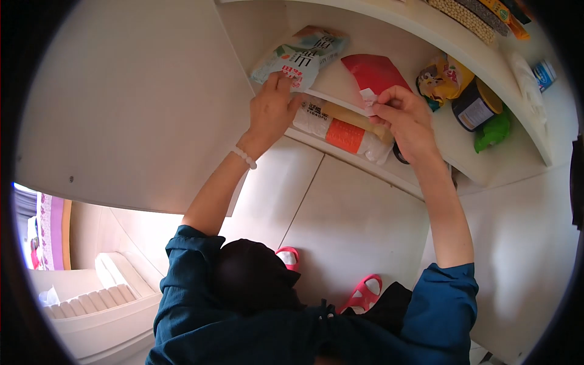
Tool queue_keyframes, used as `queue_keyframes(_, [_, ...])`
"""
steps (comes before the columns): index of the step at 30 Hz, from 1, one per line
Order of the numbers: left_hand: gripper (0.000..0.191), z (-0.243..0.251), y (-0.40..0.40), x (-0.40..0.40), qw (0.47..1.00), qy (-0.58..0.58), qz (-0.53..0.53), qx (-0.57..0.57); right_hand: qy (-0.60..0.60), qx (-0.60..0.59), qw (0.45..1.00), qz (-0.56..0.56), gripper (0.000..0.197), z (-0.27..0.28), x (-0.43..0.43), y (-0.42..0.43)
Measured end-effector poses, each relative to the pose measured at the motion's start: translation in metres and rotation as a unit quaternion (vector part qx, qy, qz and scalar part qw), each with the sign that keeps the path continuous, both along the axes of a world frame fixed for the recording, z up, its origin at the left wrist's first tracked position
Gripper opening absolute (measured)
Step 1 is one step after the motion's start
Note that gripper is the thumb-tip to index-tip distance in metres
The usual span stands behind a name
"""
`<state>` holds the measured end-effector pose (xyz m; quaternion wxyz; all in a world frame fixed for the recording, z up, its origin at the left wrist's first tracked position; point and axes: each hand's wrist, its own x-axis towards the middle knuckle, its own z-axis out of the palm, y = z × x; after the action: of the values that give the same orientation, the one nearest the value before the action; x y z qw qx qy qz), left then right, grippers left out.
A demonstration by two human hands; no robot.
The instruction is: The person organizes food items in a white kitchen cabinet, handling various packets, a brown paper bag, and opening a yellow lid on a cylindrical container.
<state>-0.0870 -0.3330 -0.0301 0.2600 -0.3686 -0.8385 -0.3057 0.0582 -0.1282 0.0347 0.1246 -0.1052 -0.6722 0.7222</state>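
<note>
My left hand (273,107), with a white bead bracelet at the wrist, has its fingertips at the near end of a pale green and white printed food bag (296,59) on the cabinet shelf. Whether those fingers grip the bag is unclear. In my right hand (406,118) a small white piece of paper or wrapper (368,98) is pinched between thumb and fingers. Just behind it lies a red packet (376,72) on the same shelf. Below the shelf edge, between my hands, is a clear bag with an orange-red label (345,135).
Right of the red packet stand a yellow printed bag (445,80), a dark canister (477,106) and a green bag (493,132). Bags of beans (463,19) lie on the upper shelf. A large white cabinet door (127,100) spans the left side.
</note>
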Motion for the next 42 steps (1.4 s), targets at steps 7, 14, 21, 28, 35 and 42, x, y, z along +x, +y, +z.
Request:
queue_keyframes(7, [0.023,-0.004,0.005,-0.011,0.999,0.025,0.049,-0.004,0.001,-0.019,0.999,0.026,0.008,-0.015,-0.003,0.002])
queue_keyframes(14, [0.023,-0.002,0.000,-0.021,0.996,0.044,0.082,-0.001,-0.014,-0.030,0.999,0.042,0.008,-0.020,-0.003,-0.002])
queue_keyframes(21, [0.014,0.012,0.011,-0.038,0.983,0.057,0.142,-0.097,0.004,0.002,1.000,0.031,0.005,-0.027,-0.006,-0.010])
queue_keyframes(28, [0.007,0.023,0.010,-0.051,0.997,0.046,0.070,-0.001,0.054,-0.026,0.998,0.025,0.017,-0.035,-0.040,-0.045])
queue_keyframes(35, [0.009,0.037,0.013,-0.049,0.999,0.031,0.027,-0.004,0.037,-0.025,0.999,0.023,0.036,-0.030,-0.070,-0.072])
queue_keyframes(42, [0.008,0.039,0.007,-0.042,0.999,0.039,0.020,-0.014,-0.025,-0.024,0.994,0.102,0.045,-0.023,-0.107,-0.080])
